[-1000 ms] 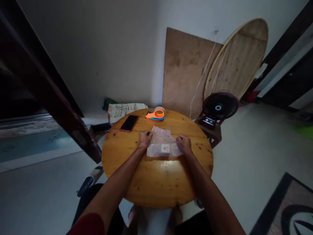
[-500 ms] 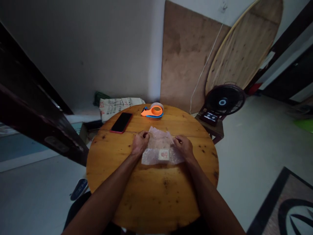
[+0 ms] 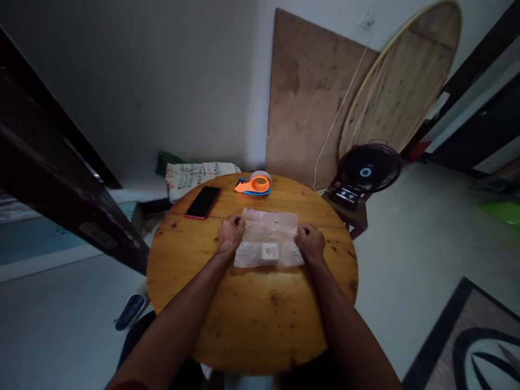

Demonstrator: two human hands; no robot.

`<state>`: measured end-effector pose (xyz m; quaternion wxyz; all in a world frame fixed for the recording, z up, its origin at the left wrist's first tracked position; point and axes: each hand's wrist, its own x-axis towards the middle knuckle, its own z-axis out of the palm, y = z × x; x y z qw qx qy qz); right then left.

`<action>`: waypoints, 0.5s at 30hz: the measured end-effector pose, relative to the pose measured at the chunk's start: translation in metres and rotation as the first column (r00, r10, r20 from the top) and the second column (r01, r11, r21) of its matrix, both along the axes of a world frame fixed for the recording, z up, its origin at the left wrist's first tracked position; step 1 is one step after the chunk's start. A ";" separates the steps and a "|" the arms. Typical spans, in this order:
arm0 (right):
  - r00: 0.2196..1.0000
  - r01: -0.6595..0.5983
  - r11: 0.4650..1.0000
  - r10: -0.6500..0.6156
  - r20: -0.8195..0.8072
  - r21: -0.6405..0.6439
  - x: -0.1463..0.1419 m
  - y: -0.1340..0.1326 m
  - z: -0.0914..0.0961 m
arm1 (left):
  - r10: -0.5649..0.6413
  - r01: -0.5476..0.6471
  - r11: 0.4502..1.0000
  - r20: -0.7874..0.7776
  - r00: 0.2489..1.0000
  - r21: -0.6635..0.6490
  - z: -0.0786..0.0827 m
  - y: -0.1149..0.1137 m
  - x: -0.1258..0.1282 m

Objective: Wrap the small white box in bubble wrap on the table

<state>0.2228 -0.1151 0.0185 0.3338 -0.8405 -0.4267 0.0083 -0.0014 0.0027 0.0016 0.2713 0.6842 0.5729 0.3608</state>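
A sheet of clear bubble wrap (image 3: 270, 227) lies spread on the round wooden table (image 3: 260, 314). On its near part sits a small pale box (image 3: 270, 251) with a reddish mark on top; whether a layer of wrap covers it I cannot tell. My left hand (image 3: 231, 232) is closed on the sheet's left edge, thumb and fingers pinched together. At the opposite edge, my right hand (image 3: 310, 240) grips the wrap with curled fingers. Both forearms reach in over the near side of the table.
Beyond the wrap stands an orange tape dispenser (image 3: 255, 184) with a roll of tape. A black phone with a red edge (image 3: 203, 202) lies at the table's left. A fan (image 3: 368, 169) is on a low stand to the right; a printed sack (image 3: 199, 177) lies behind the table.
The far edge of the bubble wrap has been pulled wider and straighter. My right hand has moved slightly right with its edge; my left hand has barely shifted.
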 end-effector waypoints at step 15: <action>0.988 -0.154 0.987 0.155 -0.027 0.047 0.001 0.008 -0.008 | -0.066 0.065 0.998 -0.039 0.997 -0.014 0.002 0.000 -0.001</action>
